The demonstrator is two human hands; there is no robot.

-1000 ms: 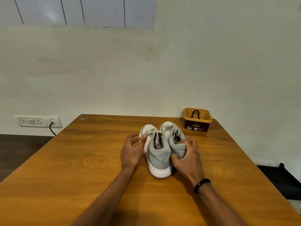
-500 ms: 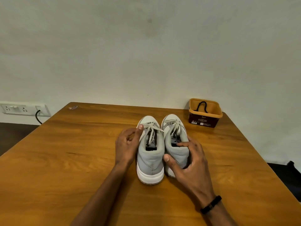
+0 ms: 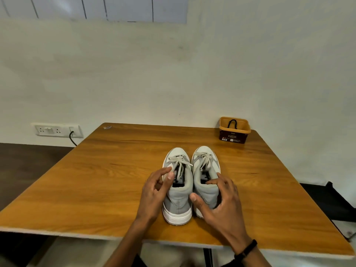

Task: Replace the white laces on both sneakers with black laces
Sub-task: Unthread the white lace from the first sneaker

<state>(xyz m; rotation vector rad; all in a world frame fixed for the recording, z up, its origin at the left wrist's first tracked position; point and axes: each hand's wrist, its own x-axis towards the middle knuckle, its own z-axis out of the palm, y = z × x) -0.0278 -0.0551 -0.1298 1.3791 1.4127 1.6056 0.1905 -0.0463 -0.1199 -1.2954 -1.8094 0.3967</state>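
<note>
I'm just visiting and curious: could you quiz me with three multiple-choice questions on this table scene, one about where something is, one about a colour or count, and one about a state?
1. Where is the tub?
A. far right corner of the table
B. near left corner
C. on the floor

2. What colour are the laces in the sneakers?
A. black
B. white
C. red

3. What does the right hand do?
A. hangs off the table
B. reaches into the tub
C. holds the heel of the right sneaker

Answers:
1 A, it stands by the wall at far right.
2 B, both sneakers are still laced white.
3 C, thumb and fingers curl round the heel.
</note>
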